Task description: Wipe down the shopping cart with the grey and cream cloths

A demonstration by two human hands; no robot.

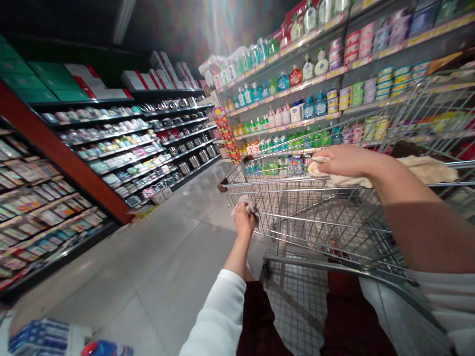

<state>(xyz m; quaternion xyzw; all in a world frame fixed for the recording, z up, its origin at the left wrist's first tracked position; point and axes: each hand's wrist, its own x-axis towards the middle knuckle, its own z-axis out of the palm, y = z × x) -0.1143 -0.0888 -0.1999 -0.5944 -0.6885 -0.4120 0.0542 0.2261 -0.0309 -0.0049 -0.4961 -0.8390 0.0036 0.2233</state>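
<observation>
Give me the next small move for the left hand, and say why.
I'd probably slide the left hand along the side wires of the shopping cart, toward the right hand. It grips a bunched grey cloth at the basket's end, and a long stretch of wire lies beside it. The right hand has a pale cloth at the top rail.

Clearances about the left hand (244, 220): open floor (178, 257) from 8 to 10 o'clock; the shopping cart's wire wall (297, 217) obstructs 2 to 4 o'clock; the right forearm (403, 212) crosses over it at 3 o'clock.
</observation>
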